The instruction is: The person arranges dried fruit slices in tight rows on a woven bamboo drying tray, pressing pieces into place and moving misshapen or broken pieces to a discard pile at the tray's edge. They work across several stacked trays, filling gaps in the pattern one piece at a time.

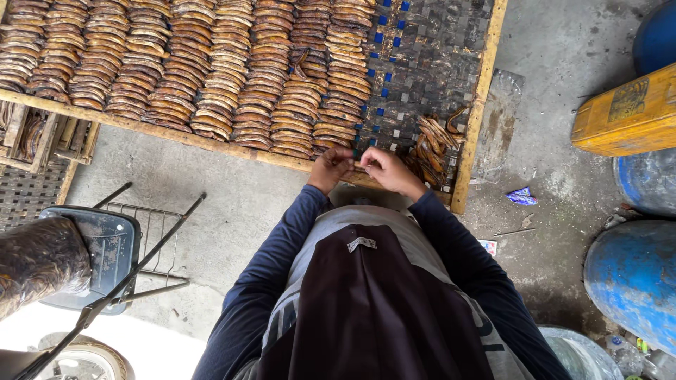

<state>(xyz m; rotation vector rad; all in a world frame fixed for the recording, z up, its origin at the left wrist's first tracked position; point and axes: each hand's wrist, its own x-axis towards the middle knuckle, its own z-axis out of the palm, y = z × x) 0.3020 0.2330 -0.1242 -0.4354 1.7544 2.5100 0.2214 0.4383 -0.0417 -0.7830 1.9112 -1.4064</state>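
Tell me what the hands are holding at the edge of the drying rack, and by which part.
It cannot be told. Left hand and right hand meet with fingers curled at the rack's wooden frame, beside the loose pile of dried slices; anything between the fingers is hidden.

Bare woven mat [429,63] open far right of the hands, packed rows of dried slices [190,63] blocking left, loose slice pile [433,149] crowding near right, wooden frame edge [481,98] beyond.

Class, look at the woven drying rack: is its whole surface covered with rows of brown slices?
No. The right part of the woven rack lies bare, with only a small loose pile beside the neat rows of slices.
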